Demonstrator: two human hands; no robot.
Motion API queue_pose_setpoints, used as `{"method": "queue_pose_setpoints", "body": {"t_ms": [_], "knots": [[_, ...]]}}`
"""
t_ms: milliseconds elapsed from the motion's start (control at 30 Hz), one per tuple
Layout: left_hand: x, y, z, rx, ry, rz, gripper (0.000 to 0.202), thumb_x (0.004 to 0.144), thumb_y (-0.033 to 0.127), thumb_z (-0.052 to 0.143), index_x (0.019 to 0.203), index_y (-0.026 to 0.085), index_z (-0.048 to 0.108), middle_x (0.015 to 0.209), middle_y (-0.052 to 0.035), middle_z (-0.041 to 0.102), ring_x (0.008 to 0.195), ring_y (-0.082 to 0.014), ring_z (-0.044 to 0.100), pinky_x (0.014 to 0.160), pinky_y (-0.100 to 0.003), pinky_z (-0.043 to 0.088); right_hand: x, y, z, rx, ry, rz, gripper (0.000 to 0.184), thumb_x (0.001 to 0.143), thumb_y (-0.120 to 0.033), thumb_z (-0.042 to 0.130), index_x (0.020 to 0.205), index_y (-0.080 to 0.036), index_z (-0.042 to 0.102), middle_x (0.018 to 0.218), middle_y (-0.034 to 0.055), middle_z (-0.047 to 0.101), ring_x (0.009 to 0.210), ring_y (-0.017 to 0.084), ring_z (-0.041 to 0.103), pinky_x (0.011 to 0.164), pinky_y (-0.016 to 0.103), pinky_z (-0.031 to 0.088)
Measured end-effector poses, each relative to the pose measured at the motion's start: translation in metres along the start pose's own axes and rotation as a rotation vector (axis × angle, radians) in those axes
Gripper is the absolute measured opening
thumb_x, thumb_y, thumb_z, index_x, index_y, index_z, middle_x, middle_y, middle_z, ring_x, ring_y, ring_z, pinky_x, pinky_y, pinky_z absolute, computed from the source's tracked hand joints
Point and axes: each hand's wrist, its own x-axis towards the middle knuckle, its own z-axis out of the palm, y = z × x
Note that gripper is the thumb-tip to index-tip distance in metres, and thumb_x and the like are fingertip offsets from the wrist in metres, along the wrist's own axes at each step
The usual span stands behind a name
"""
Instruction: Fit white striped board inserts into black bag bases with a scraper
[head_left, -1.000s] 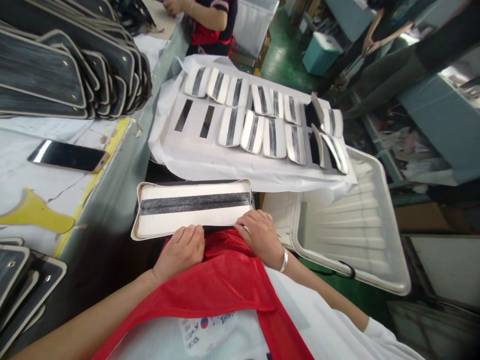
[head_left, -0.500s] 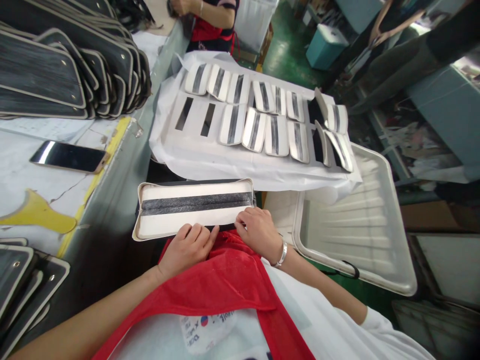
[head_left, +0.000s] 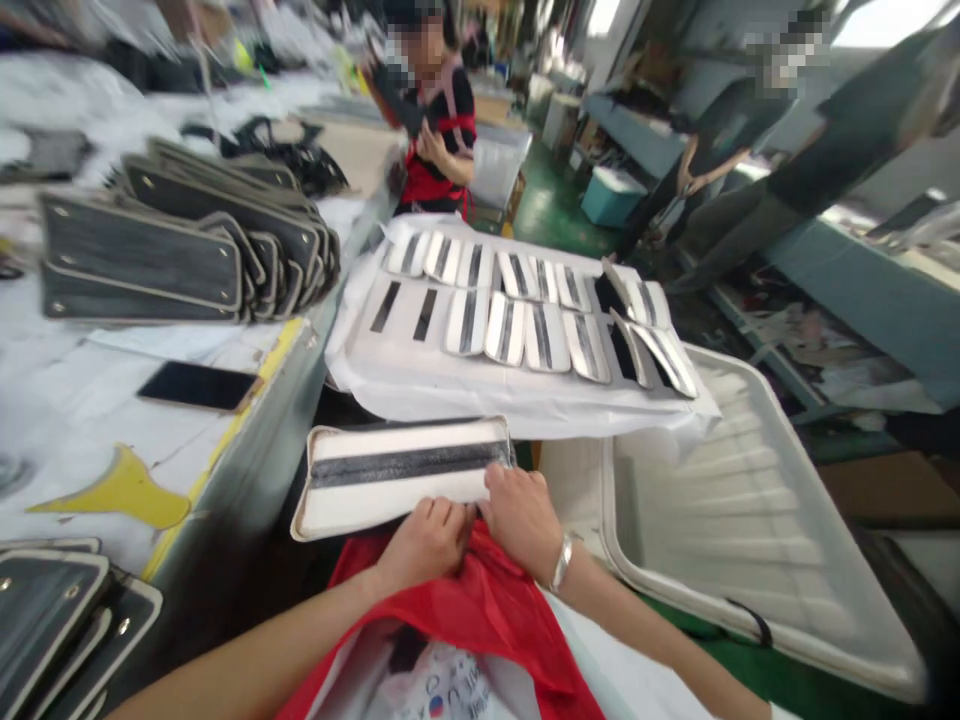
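A long white panel (head_left: 390,480) with a dark strip down its middle lies on my lap, over a red apron (head_left: 480,620). My left hand (head_left: 427,540) curls its fingers against the panel's near edge, toward the right half. Right beside it, my right hand (head_left: 521,515) grips the same edge close to the right end; a bracelet shows on that wrist. The two hands almost touch.
Beyond the panel a white sheet (head_left: 420,385) carries several smaller white pieces with dark strips (head_left: 517,330). An empty white tray (head_left: 720,500) sits to the right. On the table at left lie stacked dark panels (head_left: 180,240), a phone (head_left: 199,385) and a yellow template (head_left: 124,490). Another person (head_left: 439,140) stands behind.
The camera has tilted up, showing more of the room. My left hand has slid right along the panel's near edge until it nearly meets my right hand.
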Motion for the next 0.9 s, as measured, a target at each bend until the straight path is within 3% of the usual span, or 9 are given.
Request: {"method": "queue_pose_setpoints", "body": {"t_ms": [100,267,400,700,800,900], "knots": [[0.008,0.005,0.011,-0.020,-0.022,-0.028,0.015,0.085,0.016,0.047,0.095,0.012,0.057,0.075,-0.0061,0.056,0.065,-0.0205,0.053,0.054,-0.036,0.035,-0.004,0.006,0.001,0.008,0.071,0.059,0.012,0.078,-0.025,0.062,0.086,-0.017,0.058,0.083,0.0071,0.064,0.083,0.025,0.056,0.073,0.037,0.031],[0.014,0.005,0.026,-0.090,-0.033,-0.057,0.013,0.084,0.019,0.050,0.089,0.012,0.059,0.088,-0.0087,0.060,0.075,-0.0217,0.056,0.058,-0.036,0.039,-0.008,0.023,0.011,0.074,0.115,-0.026,0.010,0.082,-0.020,0.057,0.073,-0.021,0.060,0.080,0.0040,0.062,0.079,0.021,0.054,0.078,0.036,0.031],[0.011,0.007,0.034,-0.105,0.059,-0.094,0.008,0.083,0.019,0.052,0.083,0.013,0.057,0.083,-0.0052,0.061,0.072,-0.0191,0.054,0.057,-0.033,0.036,-0.007,0.031,0.017,0.072,0.039,-0.067,0.012,0.082,-0.014,0.051,0.078,-0.020,0.061,0.082,0.0033,0.062,0.081,0.020,0.054,0.079,0.036,0.030],[0.025,0.007,0.060,-0.038,0.275,-0.033,0.011,0.083,0.025,0.055,0.078,0.016,0.051,0.070,0.0003,0.057,0.061,-0.0157,0.048,0.050,-0.033,0.022,0.009,0.028,0.015,0.012,-0.057,-0.078,0.022,0.078,-0.005,0.044,0.080,-0.016,0.063,0.085,0.0071,0.063,0.085,0.024,0.055,0.081,0.039,0.030],[0.029,0.007,0.061,-0.022,0.312,-0.042,0.015,0.081,0.027,0.057,0.074,0.017,0.050,0.067,0.0008,0.055,0.058,-0.0156,0.047,0.049,-0.033,0.019,0.009,0.026,0.014,-0.012,-0.041,-0.074,0.022,0.077,-0.004,0.044,0.078,-0.017,0.062,0.082,0.0064,0.063,0.083,0.025,0.056,0.079,0.039,0.030],[0.031,0.007,0.060,-0.033,0.342,-0.058,0.017,0.080,0.029,0.059,0.072,0.017,0.050,0.066,0.0009,0.055,0.058,-0.0160,0.047,0.048,-0.033,0.018,0.006,0.024,0.018,-0.016,0.067,-0.080,0.021,0.074,-0.004,0.048,0.080,-0.017,0.063,0.082,0.0060,0.063,0.080,0.023,0.055,0.078,0.038,0.029]]}}
